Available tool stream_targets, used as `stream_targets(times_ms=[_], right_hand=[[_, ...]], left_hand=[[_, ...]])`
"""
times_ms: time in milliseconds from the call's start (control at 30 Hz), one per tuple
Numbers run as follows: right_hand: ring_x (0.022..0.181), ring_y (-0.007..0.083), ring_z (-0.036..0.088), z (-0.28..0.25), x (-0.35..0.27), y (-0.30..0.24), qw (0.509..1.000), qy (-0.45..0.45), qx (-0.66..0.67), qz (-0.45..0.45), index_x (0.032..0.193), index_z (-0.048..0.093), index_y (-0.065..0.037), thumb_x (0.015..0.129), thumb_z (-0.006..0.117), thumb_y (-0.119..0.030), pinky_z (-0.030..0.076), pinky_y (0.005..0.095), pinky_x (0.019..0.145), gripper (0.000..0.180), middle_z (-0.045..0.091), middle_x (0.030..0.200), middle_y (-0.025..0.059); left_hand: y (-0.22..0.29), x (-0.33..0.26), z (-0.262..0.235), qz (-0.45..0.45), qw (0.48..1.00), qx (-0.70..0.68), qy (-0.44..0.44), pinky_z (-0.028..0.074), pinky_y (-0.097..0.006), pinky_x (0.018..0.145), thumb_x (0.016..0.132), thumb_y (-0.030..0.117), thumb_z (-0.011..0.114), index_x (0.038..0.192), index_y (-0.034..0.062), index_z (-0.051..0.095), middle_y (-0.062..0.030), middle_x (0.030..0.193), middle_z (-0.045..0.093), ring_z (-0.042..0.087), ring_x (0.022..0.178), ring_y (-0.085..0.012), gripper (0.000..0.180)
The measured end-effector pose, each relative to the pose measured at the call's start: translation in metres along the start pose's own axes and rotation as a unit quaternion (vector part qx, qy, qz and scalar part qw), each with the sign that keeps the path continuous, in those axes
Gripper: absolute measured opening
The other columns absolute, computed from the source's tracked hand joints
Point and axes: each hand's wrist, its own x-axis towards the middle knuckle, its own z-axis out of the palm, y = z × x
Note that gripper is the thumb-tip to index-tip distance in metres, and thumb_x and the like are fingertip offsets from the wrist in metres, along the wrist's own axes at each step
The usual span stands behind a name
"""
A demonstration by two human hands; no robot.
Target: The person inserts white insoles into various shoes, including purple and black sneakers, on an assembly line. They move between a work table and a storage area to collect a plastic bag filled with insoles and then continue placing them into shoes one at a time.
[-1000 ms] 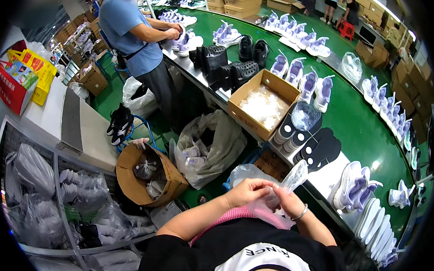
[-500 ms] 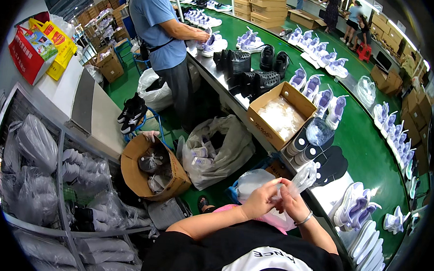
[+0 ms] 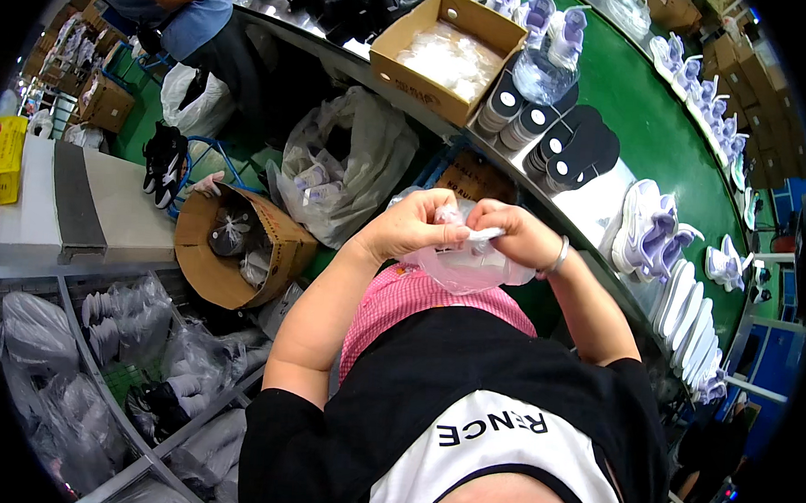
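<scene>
Over my lap, my left hand (image 3: 415, 225) and my right hand (image 3: 522, 237) pinch a clear plastic bag (image 3: 474, 274) between them. Its edge is bunched and whitish where the fingers meet, while the rest hangs below over pink checked cloth (image 3: 396, 319). What the bag holds, if anything, I cannot make out. Just beyond my hands, on the bench, black insoles (image 3: 576, 160) lie in stacks, some with white round labels. Beside them rests a bundled clear plastic bag (image 3: 546, 76), close to an open cardboard box (image 3: 410, 83) of clear plastic pieces.
White-and-lilac sneakers (image 3: 642, 228) and a row of white soles (image 3: 684, 309) line the bench at right. A green belt (image 3: 608, 85) runs behind. Left are a floor carton (image 3: 200, 265), a large plastic sack (image 3: 385, 147) and a wire rack (image 3: 109, 400). A co-worker (image 3: 197, 13) stands far left.
My view has turned down toward my lap. My hands have moved left and back from the bench edge, carrying the plastic bag, and are farther apart with it stretched between them.
</scene>
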Motion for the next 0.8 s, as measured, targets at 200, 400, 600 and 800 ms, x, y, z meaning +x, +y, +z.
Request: stream_targets(times_ms=[200, 400, 600, 800], right_hand=[[0.094, 0.0283, 0.048, 0.03, -0.013, -0.011, 0.967, 0.227, -0.113, -0.005, 0.105, 0.053, -0.004, 0.058, 0.062, 0.001, 0.041, 0.0314, 0.08, 0.048, 0.045, 0.107, 0.0144], [0.094, 0.0171, 0.05, 0.014, -0.051, 0.018, 0.893, 0.442, 0.084, -0.016, 0.093, 0.06, -0.003, 0.078, 0.056, -0.014, 0.038, 0.0273, 0.084, 0.018, 0.053, 0.106, 0.0094], [0.064, 0.0117, 0.048, 0.02, -0.122, 0.15, 0.842, 0.459, 0.046, 0.279, 0.076, 0.059, 0.0, 0.085, 0.049, -0.023, 0.044, 0.0271, 0.062, 0.026, 0.052, 0.067, 0.0017], [0.096, 0.0269, 0.052, 0.018, -0.059, 0.077, 0.859, 0.184, 0.476, -0.054, 0.1, 0.051, -0.001, 0.088, 0.043, -0.027, 0.034, 0.0345, 0.091, 0.029, 0.058, 0.09, 0.0138]], left_hand=[[-0.02, 0.006, 0.018, 0.021, 0.982, -0.162, 0.096, 0.04, -0.019, 0.055, 0.079, 0.018, 0.062, 0.076, 0.0083, 0.045, 0.0013, 0.069, 0.05, 0.046, 0.06, -0.0047, 0.02], [-0.05, 0.009, -0.015, 0.062, 0.962, 0.07, 0.257, 0.04, -0.021, 0.067, 0.081, 0.015, 0.058, 0.084, 0.0039, 0.053, 0.0001, 0.079, 0.052, 0.049, 0.075, -0.0066, 0.013], [-0.14, -0.036, -0.093, -0.1, 0.844, 0.311, 0.425, 0.04, -0.023, 0.051, 0.076, 0.021, 0.062, 0.067, 0.0034, 0.047, -0.0012, 0.058, 0.049, 0.049, 0.054, -0.0097, 0.025], [-0.022, -0.007, 0.029, 0.105, 0.939, 0.246, 0.218, 0.04, -0.026, 0.053, 0.072, 0.017, 0.06, 0.074, 0.003, 0.052, -0.0052, 0.066, 0.053, 0.05, 0.062, -0.01, 0.016]])
